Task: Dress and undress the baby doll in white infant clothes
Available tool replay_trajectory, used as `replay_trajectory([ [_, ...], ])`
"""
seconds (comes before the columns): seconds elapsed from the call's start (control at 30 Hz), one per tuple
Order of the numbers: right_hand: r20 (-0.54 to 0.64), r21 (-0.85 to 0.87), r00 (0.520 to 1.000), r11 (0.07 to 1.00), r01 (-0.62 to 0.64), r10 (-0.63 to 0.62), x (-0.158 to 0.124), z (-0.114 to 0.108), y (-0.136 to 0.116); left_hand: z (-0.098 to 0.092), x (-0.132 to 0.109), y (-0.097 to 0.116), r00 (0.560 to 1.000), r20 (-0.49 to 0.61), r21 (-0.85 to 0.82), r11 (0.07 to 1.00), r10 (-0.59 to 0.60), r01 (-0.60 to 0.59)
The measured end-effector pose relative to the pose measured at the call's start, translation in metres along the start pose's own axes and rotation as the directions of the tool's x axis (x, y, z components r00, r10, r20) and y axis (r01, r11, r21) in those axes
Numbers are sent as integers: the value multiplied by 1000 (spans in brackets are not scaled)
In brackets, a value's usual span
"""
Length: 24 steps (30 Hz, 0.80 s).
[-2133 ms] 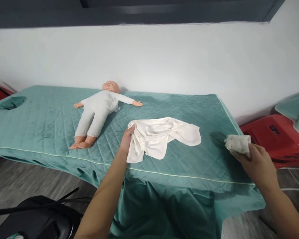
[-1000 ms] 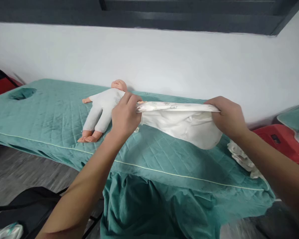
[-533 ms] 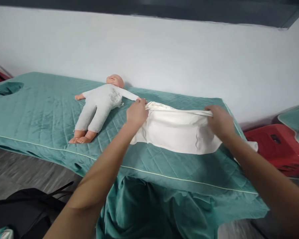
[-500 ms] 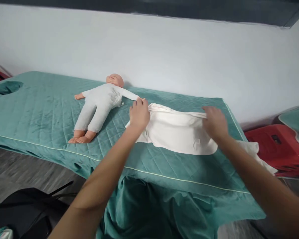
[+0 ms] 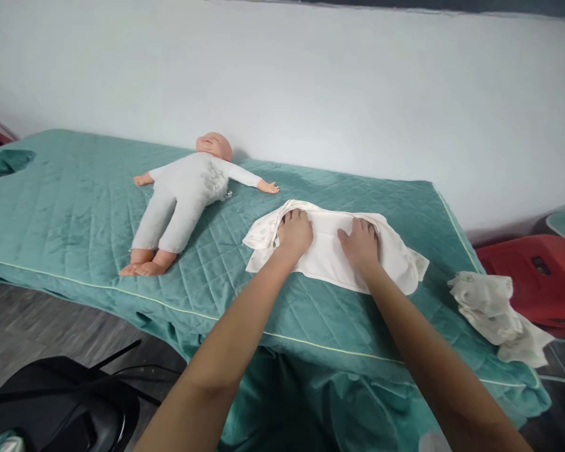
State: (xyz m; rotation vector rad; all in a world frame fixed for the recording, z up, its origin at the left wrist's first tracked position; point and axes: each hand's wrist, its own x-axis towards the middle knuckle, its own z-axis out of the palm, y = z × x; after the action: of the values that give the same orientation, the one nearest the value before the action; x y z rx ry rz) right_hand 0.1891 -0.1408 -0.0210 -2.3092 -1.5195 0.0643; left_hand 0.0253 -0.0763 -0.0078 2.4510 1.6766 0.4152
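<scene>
A cream baby garment [image 5: 400, 254] lies spread on the teal quilted table [image 5: 75, 207]. My left hand [image 5: 294, 232] rests flat on its left part, fingers stretched out. My right hand [image 5: 360, 242] lies flat on its middle, palm down. Both hands press on the cloth and hold nothing. A baby doll [image 5: 183, 194] in a pale grey suit lies on its back to the left, its arm reaching toward the garment.
A crumpled whitish cloth [image 5: 496, 311] hangs over the table's right corner. A red object [image 5: 527, 276] stands beyond the right edge. A black chair [image 5: 51, 408] is at lower left. A face hole [image 5: 4, 162] opens at the table's far left. A white wall runs behind.
I put down the small cloth at the right, lifted the garment with both hands, laid it flat, and now both hands lie open on top of it.
</scene>
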Motion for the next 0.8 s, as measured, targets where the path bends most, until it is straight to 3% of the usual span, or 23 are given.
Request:
replay_trajectory([
  [0.1,-80,3,997,1000,-10,10,1,1,-5,0,7,5,997,-56,-1,999,-44,45],
  [0.3,-249,71,961,987,143,-121,13,10,-1,9,20,8,987,-150,-46,997,-60,54],
  [0.4,-217,37,960,981,190,-178,29,9,6,14,31,6,990,-137,-9,1000,-30,29],
  [0.57,-134,-42,978,986,159,-163,51,9,15,23,45,1,994,-106,-4,1000,21,-22],
  [0.8,-133,-11,986,995,104,-104,55,16,19,29,49,-1,994,-107,-7,999,32,-33],
])
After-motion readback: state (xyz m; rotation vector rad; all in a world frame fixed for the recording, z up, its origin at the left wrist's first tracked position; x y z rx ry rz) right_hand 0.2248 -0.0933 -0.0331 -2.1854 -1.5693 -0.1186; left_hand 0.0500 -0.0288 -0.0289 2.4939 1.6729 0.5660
